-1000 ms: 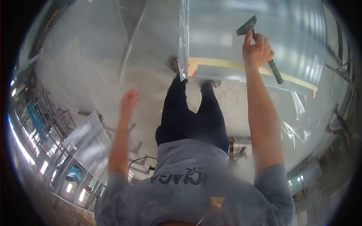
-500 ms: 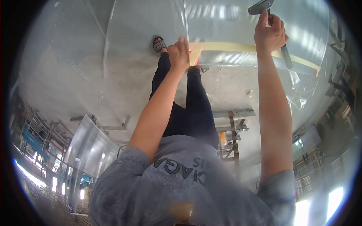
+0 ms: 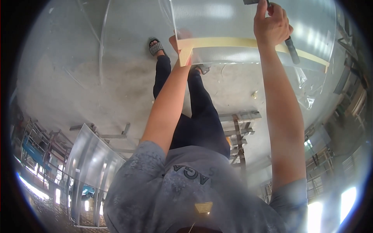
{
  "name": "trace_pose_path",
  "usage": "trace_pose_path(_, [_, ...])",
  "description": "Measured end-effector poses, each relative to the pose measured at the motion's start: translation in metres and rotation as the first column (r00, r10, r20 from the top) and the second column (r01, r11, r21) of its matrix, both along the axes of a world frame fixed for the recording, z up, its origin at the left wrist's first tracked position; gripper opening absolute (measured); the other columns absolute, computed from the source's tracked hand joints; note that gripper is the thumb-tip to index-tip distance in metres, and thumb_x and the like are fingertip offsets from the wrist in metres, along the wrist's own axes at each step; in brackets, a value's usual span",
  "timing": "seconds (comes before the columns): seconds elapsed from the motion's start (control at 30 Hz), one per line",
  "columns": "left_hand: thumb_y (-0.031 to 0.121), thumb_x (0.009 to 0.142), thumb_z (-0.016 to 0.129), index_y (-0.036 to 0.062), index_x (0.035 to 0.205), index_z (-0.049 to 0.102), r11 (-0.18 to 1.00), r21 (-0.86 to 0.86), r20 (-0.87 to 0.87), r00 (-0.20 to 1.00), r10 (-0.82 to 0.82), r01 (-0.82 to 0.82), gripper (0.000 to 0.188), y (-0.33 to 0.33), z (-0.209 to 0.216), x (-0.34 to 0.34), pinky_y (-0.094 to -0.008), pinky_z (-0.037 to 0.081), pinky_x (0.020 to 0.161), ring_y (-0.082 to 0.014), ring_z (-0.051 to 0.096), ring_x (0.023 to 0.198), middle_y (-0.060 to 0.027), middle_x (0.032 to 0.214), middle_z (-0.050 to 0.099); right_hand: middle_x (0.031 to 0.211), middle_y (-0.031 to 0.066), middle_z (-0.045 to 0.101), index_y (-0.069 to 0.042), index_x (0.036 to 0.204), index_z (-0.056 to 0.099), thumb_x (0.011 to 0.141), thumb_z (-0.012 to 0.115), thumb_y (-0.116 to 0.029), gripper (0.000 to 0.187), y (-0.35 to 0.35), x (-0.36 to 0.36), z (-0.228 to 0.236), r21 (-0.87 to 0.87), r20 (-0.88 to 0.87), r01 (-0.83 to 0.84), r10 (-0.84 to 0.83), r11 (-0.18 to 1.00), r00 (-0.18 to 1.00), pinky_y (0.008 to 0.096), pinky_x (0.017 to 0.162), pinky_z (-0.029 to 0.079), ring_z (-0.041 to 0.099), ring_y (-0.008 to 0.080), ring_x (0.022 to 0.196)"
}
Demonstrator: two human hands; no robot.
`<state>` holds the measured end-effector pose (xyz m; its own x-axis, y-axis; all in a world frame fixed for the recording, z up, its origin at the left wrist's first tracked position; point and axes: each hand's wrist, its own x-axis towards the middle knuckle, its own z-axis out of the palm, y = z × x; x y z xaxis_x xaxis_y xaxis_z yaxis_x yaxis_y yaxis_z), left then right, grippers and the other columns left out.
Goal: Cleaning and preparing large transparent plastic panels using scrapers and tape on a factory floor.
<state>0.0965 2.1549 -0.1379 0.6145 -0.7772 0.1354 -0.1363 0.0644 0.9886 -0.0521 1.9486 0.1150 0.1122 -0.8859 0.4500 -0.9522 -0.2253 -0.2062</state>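
1. Upper right of the frame: the right hand (image 3: 274, 27) wraps its fingers round the black scraper (image 3: 292, 50), likely for firm control; the frame's top cuts off its head.
2. Upper middle: the left hand (image 3: 175, 42) reaches behind the ribbed clear sheet (image 3: 225, 56), perhaps steadying its corner; yellow tape (image 3: 221, 41) helps veil its fingers, so I cannot tell their state.
3. Right of centre: metal bars (image 3: 241, 132) lie on the floor (image 3: 128, 81).
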Motion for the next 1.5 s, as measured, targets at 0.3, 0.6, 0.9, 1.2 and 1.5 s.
trace_pose_path(0.3, [0.035, 0.095, 0.06, 0.0046, 0.101, 0.06, 0.984, -0.115, -0.744, 0.668, 0.006, -0.137, 0.032, -0.034, 0.063, -0.089, -0.0388, 0.05, 0.077, -0.0226, 0.064, 0.089, -0.0092, 0.097, 0.065, 0.076, 0.0045, 0.064, -0.011, 0.08, 0.06, 0.089, 0.067, -0.033, 0.025, -0.001, -0.032, -0.001, -0.032, -0.008, -0.021, 0.021, 0.999, 1.0, 0.0429, 0.074, 0.042, 0.063, 0.0288, 0.073])
trace_pose_path(0.6, [0.037, 0.1, 0.051, 0.0061, 0.113, 0.061, 0.985, -0.051, -0.998, 0.044, -0.044, -0.163, 0.035, -0.01, 0.15, -0.065, -0.0421, 0.049, 0.099, -0.026, 0.06, 0.113, -0.012, 0.12, 0.064, 0.074, 0.0046, 0.064, -0.011, 0.079, 0.061, 0.088, 0.069, -0.035, 0.027, 0.001, -0.023, -0.001, 0.014, 0.087, -0.026, 0.024, 1.0, 0.996, 0.0439, 0.075, 0.043, 0.064, 0.0289, 0.075])
trace_pose_path(0.9, [0.034, 0.101, 0.05, 0.0049, 0.121, 0.06, 0.999, 0.029, -0.818, 0.574, 0.04, -0.028, 0.036, -0.076, 0.094, -0.104, -0.0403, 0.047, 0.101, -0.0271, 0.058, 0.118, -0.0105, 0.121, 0.063, 0.077, 0.0041, 0.065, -0.012, 0.078, 0.062, 0.087, 0.07, -0.035, 0.026, 0.006, -0.016, 0.006, 0.017, 0.117, -0.068, 0.065, 0.998, 0.991, 0.0428, 0.076, 0.042, 0.064, 0.0282, 0.075])
trace_pose_path(1.2, [0.031, 0.1, 0.052, 0.0045, 0.12, 0.061, 0.977, 0.198, -0.466, 0.884, 0.026, 0.076, 0.035, -0.115, -0.036, -0.034, -0.0395, 0.047, 0.099, -0.0267, 0.057, 0.116, -0.0104, 0.119, 0.063, 0.08, 0.0033, 0.065, -0.013, 0.082, 0.062, 0.085, 0.072, -0.038, 0.027, 0.002, -0.018, 0.002, 0.058, 0.13, -0.075, 0.067, 0.996, 0.989, 0.0427, 0.077, 0.041, 0.064, 0.0282, 0.078])
trace_pose_path(1.5, [0.031, 0.099, 0.054, 0.0037, 0.117, 0.062, 0.931, 0.32, -0.475, 0.88, -0.005, 0.178, 0.033, -0.181, -0.123, 0.142, -0.0396, 0.047, 0.096, -0.0255, 0.058, 0.112, -0.0101, 0.113, 0.063, 0.077, -0.0064, 0.065, -0.017, 0.082, 0.065, 0.082, 0.077, -0.038, 0.025, -0.006, -0.042, -0.012, -0.003, 0.069, -0.096, 0.096, 0.995, 0.993, 0.0368, 0.075, 0.039, 0.064, 0.0189, 0.074])
